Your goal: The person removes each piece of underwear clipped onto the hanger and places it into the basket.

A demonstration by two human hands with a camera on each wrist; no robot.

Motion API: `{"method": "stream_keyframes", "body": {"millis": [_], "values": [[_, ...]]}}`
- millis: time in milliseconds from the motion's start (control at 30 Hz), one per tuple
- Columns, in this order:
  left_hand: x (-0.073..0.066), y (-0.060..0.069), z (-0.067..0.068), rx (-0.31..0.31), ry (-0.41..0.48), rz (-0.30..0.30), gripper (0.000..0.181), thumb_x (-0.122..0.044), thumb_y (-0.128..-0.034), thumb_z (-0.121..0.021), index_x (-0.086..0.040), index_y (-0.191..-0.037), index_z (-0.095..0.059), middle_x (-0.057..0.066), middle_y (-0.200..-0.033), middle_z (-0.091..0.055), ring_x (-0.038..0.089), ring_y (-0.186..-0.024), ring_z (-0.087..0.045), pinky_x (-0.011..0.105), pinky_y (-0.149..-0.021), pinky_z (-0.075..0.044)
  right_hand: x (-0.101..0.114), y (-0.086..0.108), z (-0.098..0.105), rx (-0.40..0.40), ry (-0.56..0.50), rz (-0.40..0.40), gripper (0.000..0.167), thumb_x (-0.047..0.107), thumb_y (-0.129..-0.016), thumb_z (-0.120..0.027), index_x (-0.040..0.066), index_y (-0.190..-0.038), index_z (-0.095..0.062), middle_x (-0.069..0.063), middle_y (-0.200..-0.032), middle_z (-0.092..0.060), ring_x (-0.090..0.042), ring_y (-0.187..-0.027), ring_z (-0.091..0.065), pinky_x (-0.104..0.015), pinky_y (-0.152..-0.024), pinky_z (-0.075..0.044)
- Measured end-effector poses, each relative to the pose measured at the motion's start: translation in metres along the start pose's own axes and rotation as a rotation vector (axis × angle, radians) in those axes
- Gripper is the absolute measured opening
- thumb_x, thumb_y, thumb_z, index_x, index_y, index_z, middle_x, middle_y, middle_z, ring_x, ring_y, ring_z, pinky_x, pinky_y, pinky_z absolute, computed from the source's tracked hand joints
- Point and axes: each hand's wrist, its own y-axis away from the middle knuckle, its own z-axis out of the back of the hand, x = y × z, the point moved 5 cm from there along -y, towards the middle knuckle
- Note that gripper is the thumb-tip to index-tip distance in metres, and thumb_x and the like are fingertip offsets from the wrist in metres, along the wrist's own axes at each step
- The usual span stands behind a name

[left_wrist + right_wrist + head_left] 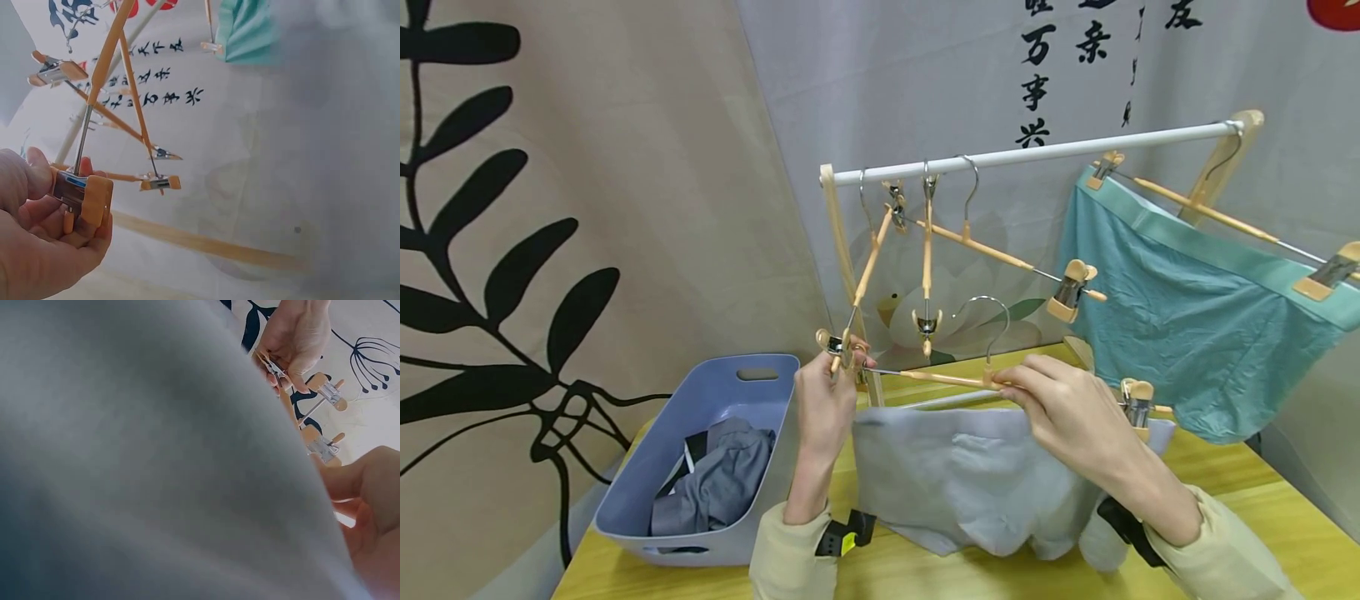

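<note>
Head view: holding one hanger [940, 379] above the tabletop [1240, 517], with left hand [825, 406] at one end and right hand [1069, 414] pinching mid-bar over one grey garment [970, 479]; backed by one rack [1045, 152] carrying three bare hangers [927, 258] and a fourth with one teal garment [1187, 317]. Left wrist: gripping one clip [97, 199]; cropping teal garment. Right wrist: mostly blocked by blurred grey cloth [156, 456], obscuring right grip.

Looking bright and diffusely lit in the head view, fairly crisp across the yellow tabletop [955, 579]. Smearing hazily beside the teal underpants [247, 31], left wrist view; in the right wrist view, blurring grey fabric [156, 456], dimming toward lower left.
</note>
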Motion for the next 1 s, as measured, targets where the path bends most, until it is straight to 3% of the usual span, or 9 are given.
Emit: {"method": "stream_keyframes", "body": {"millis": [133,300,400,600,700,800,900,1000], "values": [[0.001,0.0,-0.001,0.026,0.001,0.017,0.017,-0.01,-0.0913,-0.06,0.004,-0.089,-0.069,0.017,-0.085,-0.072,0.029,-0.077,-0.07,0.023,-0.056,-0.052,0.001,0.001,0.0,0.012,-0.009,-0.011,0.013,0.001,-0.078,-0.071,0.011,-0.087,-0.072,0.004,-0.077,-0.065,-0.001,-0.055,-0.049,-0.013,-0.048,-0.034],[0.009,0.001,-0.006,0.123,-0.036,0.06,0.026,-0.02,-0.0967,-0.051,0.001,-0.102,-0.066,0.014,-0.085,-0.072,0.028,-0.083,-0.069,0.026,-0.064,-0.052,0.0,0.001,-0.003,0.026,0.005,-0.02,0.015,0.0,-0.076,-0.073,0.011,-0.086,-0.072,0.005,-0.075,-0.063,0.002,-0.053,-0.042,-0.012,-0.045,-0.029],[0.011,0.002,-0.008,0.149,-0.046,0.028,0.034,-0.027,-0.0993,-0.046,-0.001,-0.108,-0.064,0.014,-0.089,-0.072,0.027,-0.088,-0.069,0.03,-0.069,-0.051,-0.002,0.002,-0.004,0.034,0.015,-0.028,0.014,0.001,-0.076,-0.073,0.011,-0.086,-0.072,0.005,-0.075,-0.063,0.002,-0.053,-0.043,-0.012,-0.045,-0.03],[0.007,0.005,-0.008,0.084,-0.083,-0.13,0.037,-0.026,-0.1013,-0.043,0.002,-0.115,-0.063,0.017,-0.108,-0.07,0.031,-0.099,-0.067,0.042,-0.079,-0.054,-0.003,0.002,-0.005,0.042,0.011,-0.031,0.013,0.002,-0.077,-0.073,0.011,-0.086,-0.071,0.004,-0.076,-0.063,0.001,-0.053,-0.044,-0.013,-0.045,-0.031],[0.006,0.007,-0.009,0.042,-0.146,-0.191,0.033,-0.019,-0.0995,-0.047,0.003,-0.122,-0.059,0.018,-0.113,-0.067,0.033,-0.105,-0.064,0.046,-0.087,-0.052,-0.003,0.002,-0.006,0.038,0.007,-0.023,0.014,0.001,-0.076,-0.073,0.01,-0.087,-0.072,0.004,-0.076,-0.063,0.001,-0.053,-0.044,-0.012,-0.045,-0.031],[0.004,0.009,-0.01,0.0,-0.24,-0.264,0.033,-0.014,-0.0971,-0.052,0.003,-0.124,-0.057,0.018,-0.114,-0.065,0.032,-0.104,-0.061,0.044,-0.086,-0.051,-0.003,0.002,-0.007,0.039,0.008,-0.016,0.015,0.001,-0.076,-0.074,0.01,-0.088,-0.072,0.004,-0.076,-0.063,0.002,-0.052,-0.044,-0.012,-0.045,-0.031],[-0.001,0.011,-0.012,-0.04,-0.332,-0.375,0.031,-0.012,-0.0941,-0.056,0.003,-0.122,-0.059,0.017,-0.112,-0.065,0.032,-0.1,-0.059,0.043,-0.085,-0.049,-0.003,0.003,-0.009,0.051,0.01,-0.02,0.016,0.002,-0.076,-0.074,0.011,-0.089,-0.072,0.005,-0.076,-0.063,0.002,-0.052,-0.043,-0.012,-0.045,-0.031],[-0.006,0.014,-0.016,-0.073,-0.428,-0.521,0.025,-0.011,-0.0915,-0.06,0.001,-0.114,-0.062,0.015,-0.109,-0.066,0.032,-0.097,-0.06,0.042,-0.082,-0.05,-0.004,0.004,-0.012,0.069,0.01,-0.029,0.014,0.004,-0.077,-0.073,0.01,-0.09,-0.073,0.005,-0.076,-0.063,0.002,-0.053,-0.043,-0.012,-0.045,-0.032]]}}
